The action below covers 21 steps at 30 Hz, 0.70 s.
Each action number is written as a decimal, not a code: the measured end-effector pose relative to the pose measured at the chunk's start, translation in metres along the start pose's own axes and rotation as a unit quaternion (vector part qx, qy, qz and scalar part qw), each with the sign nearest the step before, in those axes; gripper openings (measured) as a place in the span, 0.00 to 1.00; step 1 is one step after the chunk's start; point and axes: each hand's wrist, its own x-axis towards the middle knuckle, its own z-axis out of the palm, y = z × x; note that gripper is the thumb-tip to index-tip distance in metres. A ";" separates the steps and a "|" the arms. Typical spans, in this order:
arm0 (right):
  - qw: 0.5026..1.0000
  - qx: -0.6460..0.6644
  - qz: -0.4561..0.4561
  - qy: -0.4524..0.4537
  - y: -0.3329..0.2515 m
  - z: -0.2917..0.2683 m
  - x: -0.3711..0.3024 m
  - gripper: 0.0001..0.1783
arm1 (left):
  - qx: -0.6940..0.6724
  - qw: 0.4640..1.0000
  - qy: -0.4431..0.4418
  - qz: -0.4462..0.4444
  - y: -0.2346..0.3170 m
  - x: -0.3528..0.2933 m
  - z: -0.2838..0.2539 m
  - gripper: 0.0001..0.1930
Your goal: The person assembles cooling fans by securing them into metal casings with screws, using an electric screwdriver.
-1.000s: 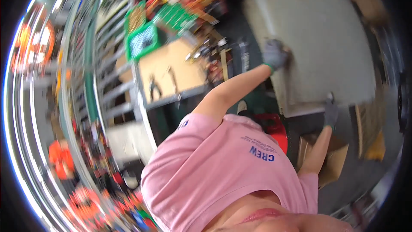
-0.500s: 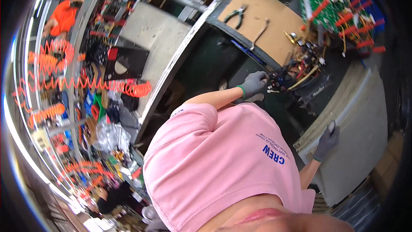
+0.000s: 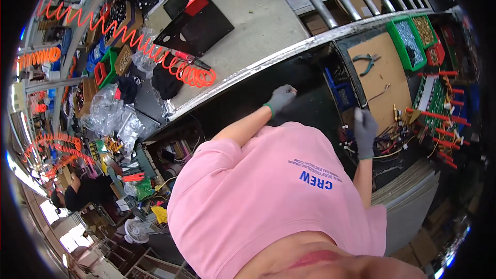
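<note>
Right hand [image 3: 366,132] by tan board's [image 3: 387,57] lower edge, left hand [image 3: 282,98] well left of board; both grips, can't tell. Wrench [image 3: 377,96], pliers [image 3: 368,63] on board, unheld; wires [image 3: 385,142] below board, loose, apparently unsorted.

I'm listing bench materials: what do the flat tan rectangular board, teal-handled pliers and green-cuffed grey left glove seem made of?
Tan board: probably cardboard or fibreboard, from its matte brown face.
Teal-handled pliers: likely metal with plastic or rubber grips, given their colour; finish unclear.
Grey glove: probably knit fabric, dull and close-fitting; coating unclear.
</note>
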 end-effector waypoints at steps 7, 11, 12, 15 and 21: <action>0.979 0.035 -0.121 -0.160 -0.061 0.150 0.115 0.14 | -0.237 0.962 0.118 -0.067 -0.027 0.016 -0.128 0.11; 0.959 0.007 -0.090 -0.267 -0.108 0.216 0.174 0.16 | -0.313 0.927 0.200 -0.052 -0.031 0.020 -0.164 0.11; 0.957 0.005 -0.094 -0.273 -0.114 0.232 0.188 0.16 | -0.348 0.913 0.206 -0.057 -0.031 0.021 -0.166 0.11; 0.945 -0.004 -0.138 -0.297 -0.116 0.282 0.229 0.17 | -0.365 0.901 0.219 -0.079 -0.033 0.028 -0.166 0.12; 0.922 -0.075 -0.156 -0.346 -0.114 0.355 0.304 0.20 | -0.429 0.847 0.293 -0.117 -0.029 0.028 -0.158 0.13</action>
